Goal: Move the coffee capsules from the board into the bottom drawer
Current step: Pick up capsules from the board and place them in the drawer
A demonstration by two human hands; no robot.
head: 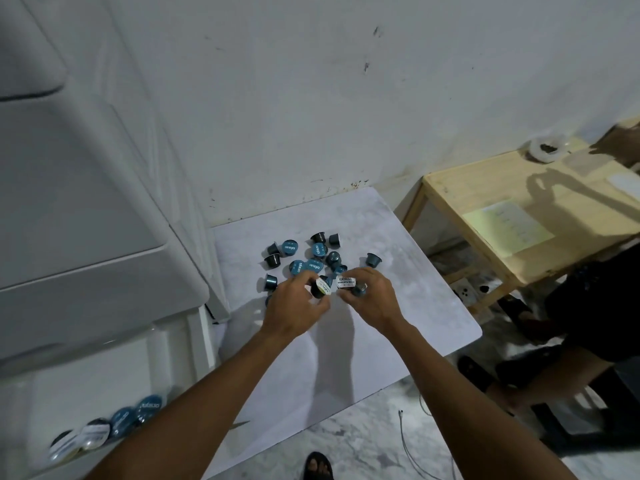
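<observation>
Two hands (294, 303) on capsules (346, 282) — board (398, 327) beneath

Board (398, 306) lying on floor (363, 441), wall (311, 98) running along its 12 o'clock edge. Capsules (304, 258) lying clustered on board toward 11 o'clock. Left hand (292, 306) and right hand (374, 299) hovering at cluster's 6 o'clock side, each gripping capsule (320, 288). Drawer unit (69, 237) standing at board's 9 o'clock. Bottom drawer (86, 375) sitting open at 7 o'clock, holding more capsules. Table (485, 188) standing at 2 o'clock.

left hand (294, 303) and right hand (370, 299) bare, forearms (214, 386) bare too; one foot (318, 470) in a black open-toed sandal (312, 457).
</observation>
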